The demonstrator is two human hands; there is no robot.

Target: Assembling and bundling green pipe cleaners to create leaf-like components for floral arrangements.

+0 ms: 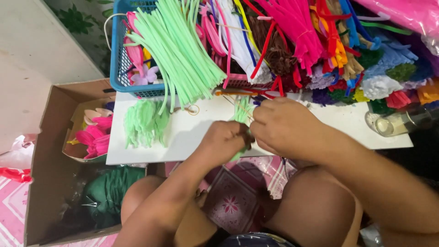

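My left hand (226, 139) and my right hand (281, 126) meet over the front edge of a white board (192, 132). Both pinch a light green pipe cleaner piece (241, 114) that sticks up between them. A pile of bent light green pipe cleaner shapes (144, 121) lies on the board to the left. A thick bundle of straight light green pipe cleaners (180, 50) fans out from a blue basket (120, 68) behind the board.
Pipe cleaners in pink, white, brown, red, blue and more (320, 45) crowd the back. A glass jar (395, 123) lies at the board's right end. On the left, a cardboard box (50, 137) holds pink flower shapes (96, 135) and dark green material (109, 192). My bare knees sit below.
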